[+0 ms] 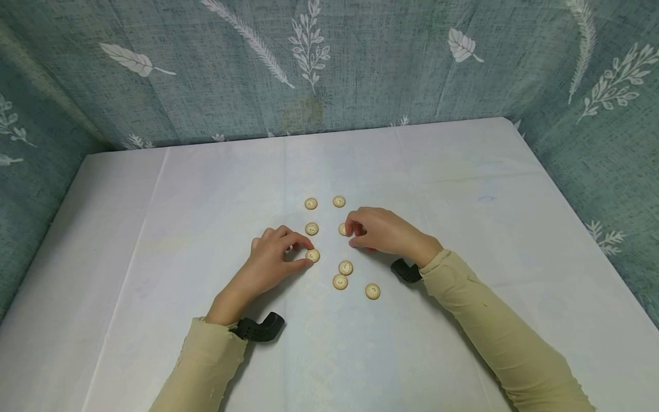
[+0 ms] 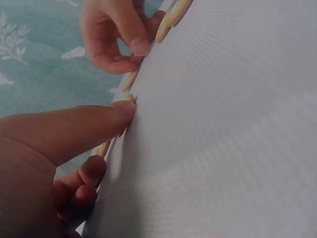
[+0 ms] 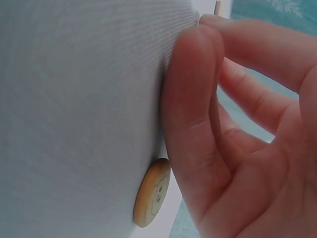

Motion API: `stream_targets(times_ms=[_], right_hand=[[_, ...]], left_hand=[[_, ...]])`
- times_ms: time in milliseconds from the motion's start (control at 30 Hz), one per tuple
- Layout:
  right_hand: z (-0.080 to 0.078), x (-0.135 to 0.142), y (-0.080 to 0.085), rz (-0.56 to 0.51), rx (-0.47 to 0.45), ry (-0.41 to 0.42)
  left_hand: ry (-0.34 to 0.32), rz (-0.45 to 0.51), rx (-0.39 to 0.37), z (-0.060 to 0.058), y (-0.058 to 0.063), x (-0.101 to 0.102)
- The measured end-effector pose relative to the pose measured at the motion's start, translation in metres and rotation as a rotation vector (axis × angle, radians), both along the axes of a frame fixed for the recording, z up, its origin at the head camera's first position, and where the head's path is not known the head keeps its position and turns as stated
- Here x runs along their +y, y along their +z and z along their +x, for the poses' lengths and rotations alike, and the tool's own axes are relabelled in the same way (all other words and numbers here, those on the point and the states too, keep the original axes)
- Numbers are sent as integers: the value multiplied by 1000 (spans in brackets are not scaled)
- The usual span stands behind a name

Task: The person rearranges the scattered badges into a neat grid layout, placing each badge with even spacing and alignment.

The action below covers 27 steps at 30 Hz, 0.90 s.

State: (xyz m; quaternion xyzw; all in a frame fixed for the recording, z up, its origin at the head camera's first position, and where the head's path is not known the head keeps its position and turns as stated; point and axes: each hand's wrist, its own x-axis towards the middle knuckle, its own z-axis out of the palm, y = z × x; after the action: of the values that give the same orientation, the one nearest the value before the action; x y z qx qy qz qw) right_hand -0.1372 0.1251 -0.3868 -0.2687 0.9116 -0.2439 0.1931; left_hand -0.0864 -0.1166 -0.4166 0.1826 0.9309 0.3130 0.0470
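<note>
Round pale wooden buttons lie on the white table. In the head view my left hand (image 1: pixel 273 257) pinches one button (image 1: pixel 312 256) by its edges, between thumb and index finger. The left wrist view shows the thumb tip over that button's edge. My right hand (image 1: pixel 386 232) is at another button (image 1: pixel 342 229), index fingertip at its right edge and partly covering it. Its thumb stays a little apart, below the button. In the right wrist view the right hand's fingers (image 3: pixel 190 99) are loosely bent, and a separate button (image 3: pixel 152 193) lies beside them.
Above the hands lie a button (image 1: pixel 311 203), another at its right (image 1: pixel 338 201), and one just beyond the left fingertips (image 1: pixel 312 229). Nearer me, two touch, an upper button (image 1: pixel 346 268) and a lower button (image 1: pixel 340 281); another button (image 1: pixel 373 291) lies right. A patterned green cloth (image 1: pixel 360 68) hangs behind.
</note>
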Motion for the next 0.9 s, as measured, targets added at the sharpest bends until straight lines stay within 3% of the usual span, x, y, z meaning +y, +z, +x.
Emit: stream_targets(times_ms=[367, 600, 900], right_hand=[[0, 0, -1, 7, 59, -58], [-7, -4, 0, -36, 2, -97], [-11, -7, -1, 9, -10, -87]], left_hand=[[-7, 2, 1, 0, -1, -1], [0, 0, 6, 0, 1, -4], [-3, 6, 12, -1, -2, -2]])
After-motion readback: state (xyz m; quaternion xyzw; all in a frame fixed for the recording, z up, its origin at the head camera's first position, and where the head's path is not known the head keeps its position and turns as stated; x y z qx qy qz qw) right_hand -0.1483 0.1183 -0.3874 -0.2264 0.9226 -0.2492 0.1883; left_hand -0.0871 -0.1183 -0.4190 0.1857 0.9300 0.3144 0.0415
